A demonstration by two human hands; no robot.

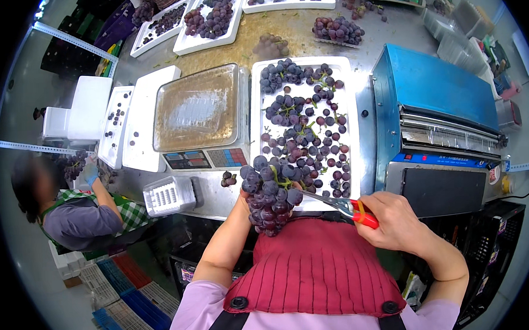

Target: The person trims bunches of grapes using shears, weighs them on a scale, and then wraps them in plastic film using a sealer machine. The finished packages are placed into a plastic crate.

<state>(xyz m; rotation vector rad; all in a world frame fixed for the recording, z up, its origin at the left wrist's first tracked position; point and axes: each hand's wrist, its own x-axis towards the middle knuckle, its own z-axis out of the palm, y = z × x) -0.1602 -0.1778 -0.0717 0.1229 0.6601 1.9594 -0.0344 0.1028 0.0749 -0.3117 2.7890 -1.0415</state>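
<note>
My left hand (243,196) holds a bunch of dark purple grapes (270,194) up in front of my chest; the bunch hides most of the hand. My right hand (392,221) grips red-handled scissors (344,207), whose blades point left into the bunch's stem. Just beyond the bunch lies a white foam tray (255,121) scattered with loose grapes and small clusters. A few grapes (228,179) sit on the counter beside my left hand.
A digital scale (199,112) with a steel pan stands left of the tray, a blue film-wrapping machine (436,113) right of it. More white trays of grapes (211,20) line the back. A person in a green checked apron (77,211) works at the lower left. Crates (125,289) sit on the floor.
</note>
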